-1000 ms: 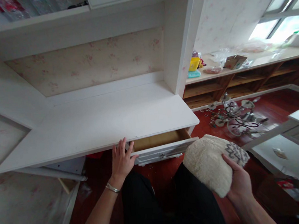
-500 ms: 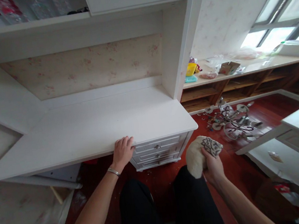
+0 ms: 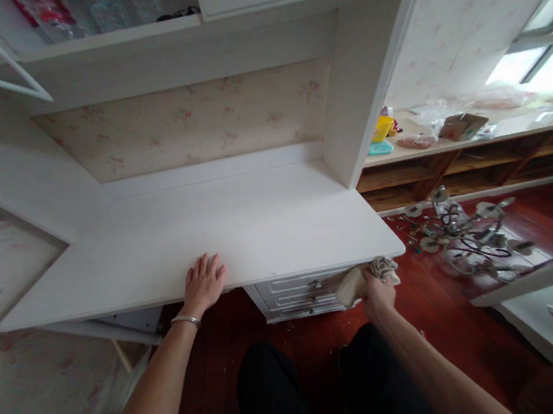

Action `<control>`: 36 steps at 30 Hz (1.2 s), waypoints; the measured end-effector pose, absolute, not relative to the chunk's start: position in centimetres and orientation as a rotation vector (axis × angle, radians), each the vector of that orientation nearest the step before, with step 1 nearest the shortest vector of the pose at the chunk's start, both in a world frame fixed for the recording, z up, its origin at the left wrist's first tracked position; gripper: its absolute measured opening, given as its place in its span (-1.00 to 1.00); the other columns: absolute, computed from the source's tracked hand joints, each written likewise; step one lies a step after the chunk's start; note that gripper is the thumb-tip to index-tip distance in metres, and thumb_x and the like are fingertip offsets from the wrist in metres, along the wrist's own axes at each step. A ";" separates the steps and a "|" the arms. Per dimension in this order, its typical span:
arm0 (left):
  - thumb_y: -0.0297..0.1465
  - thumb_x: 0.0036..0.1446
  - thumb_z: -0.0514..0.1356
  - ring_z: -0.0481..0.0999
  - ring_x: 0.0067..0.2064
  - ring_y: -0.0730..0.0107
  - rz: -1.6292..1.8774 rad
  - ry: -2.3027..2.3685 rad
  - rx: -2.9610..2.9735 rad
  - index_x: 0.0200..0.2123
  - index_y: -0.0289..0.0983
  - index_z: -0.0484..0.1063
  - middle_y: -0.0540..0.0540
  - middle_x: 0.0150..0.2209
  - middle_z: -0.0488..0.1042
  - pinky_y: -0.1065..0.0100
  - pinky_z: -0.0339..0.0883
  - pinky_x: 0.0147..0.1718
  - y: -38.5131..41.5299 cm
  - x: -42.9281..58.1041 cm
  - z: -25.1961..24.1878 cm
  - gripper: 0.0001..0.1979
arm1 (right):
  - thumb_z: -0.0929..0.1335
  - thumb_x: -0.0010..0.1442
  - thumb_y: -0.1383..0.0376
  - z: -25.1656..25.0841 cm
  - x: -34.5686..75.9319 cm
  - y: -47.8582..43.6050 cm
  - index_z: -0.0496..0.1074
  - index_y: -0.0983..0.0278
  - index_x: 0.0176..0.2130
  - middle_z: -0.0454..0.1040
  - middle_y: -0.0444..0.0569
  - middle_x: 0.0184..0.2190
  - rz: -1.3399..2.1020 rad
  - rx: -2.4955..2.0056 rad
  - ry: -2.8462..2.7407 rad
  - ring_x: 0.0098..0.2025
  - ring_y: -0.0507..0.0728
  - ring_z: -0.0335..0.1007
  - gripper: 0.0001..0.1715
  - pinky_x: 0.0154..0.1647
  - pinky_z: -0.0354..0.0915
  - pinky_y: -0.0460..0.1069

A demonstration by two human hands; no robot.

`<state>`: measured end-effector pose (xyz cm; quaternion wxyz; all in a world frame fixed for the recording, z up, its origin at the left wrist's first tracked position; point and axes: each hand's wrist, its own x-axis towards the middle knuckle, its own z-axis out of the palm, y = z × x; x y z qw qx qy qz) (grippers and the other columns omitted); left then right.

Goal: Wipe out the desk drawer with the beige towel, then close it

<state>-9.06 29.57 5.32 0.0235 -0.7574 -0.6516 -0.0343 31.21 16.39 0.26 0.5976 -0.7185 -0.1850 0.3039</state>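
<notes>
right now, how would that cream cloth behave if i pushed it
Likely floppy: the cream cloth bunches and folds in the right hand. Probably light, since that one hand holds it. Unlikely to roll, given its uneven, crumpled shape.

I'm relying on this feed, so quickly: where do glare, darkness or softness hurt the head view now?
Head view: the window burns out to white; head view: the black trousers lose most detail; head view: the cloth in the right hand looks slightly soft; head view: the desktop shows no strong glare.
</notes>
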 end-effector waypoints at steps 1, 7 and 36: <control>-0.08 0.31 -0.21 0.00 0.33 0.07 -0.105 -2.010 -2.351 0.29 -0.18 0.12 -0.20 0.34 0.01 -0.05 -0.08 0.24 29.6 -9.0 5.3 -0.42 | 0.27 -0.01 0.00 0.4 29.8 16.7 0.12 0.34 0.20 0.40 0.11 0.04 0.692 -1.646 -0.336 -0.08 0.20 0.45 -0.13 -0.17 0.43 0.02; -0.06 0.31 -0.22 -0.01 0.34 0.06 -0.114 -2.001 -2.352 0.28 -0.17 0.13 -0.21 0.33 0.02 -0.06 -0.06 0.23 29.8 -9.2 5.2 -0.41 | 0.37 -0.02 0.09 3.2 19.9 17.4 0.23 0.21 0.04 0.47 -0.02 -0.10 0.897 -1.371 -0.139 -0.12 0.17 0.47 -0.36 -0.18 0.45 0.03; -0.10 0.32 -0.16 0.05 0.31 0.14 -0.084 -1.927 -2.280 0.26 -0.18 0.16 -0.16 0.31 0.09 0.04 -0.01 0.22 29.5 -8.6 5.8 -0.46 | 0.30 0.04 0.39 -8.1 18.2 20.4 0.37 0.24 -0.33 0.53 -0.19 -0.45 1.300 -0.995 0.267 -0.30 0.08 0.52 -0.88 -0.15 0.44 0.01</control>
